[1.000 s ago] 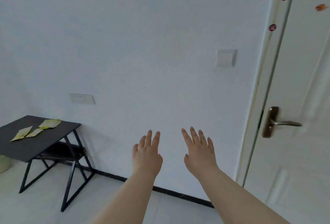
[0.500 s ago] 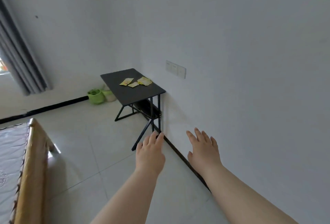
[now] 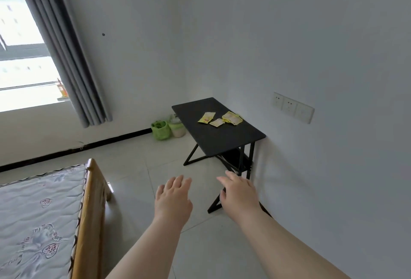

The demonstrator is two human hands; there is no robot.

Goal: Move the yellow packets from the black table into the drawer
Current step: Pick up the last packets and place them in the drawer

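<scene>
Black table (image 3: 222, 138) sits against the white wall, yellow packets (image 3: 220, 118) on its far end; left hand (image 3: 172, 200) and right hand (image 3: 239, 192) both spread empty, well short of it.

light: daylight from window (image 3: 20, 40) at 10 o'clock, glass blown out | room: soft, even, bluish walls | shadows: faint, beside black table (image 3: 216, 136) legs | blur: slight on hands | edges: wide-angle bending

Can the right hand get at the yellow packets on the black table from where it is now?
Probably not yet. The right hand hangs open in the air short of the rectangular black table, and the flat yellow packets lie toward its far end. Nothing blocks the way; the person must step closer.
</scene>
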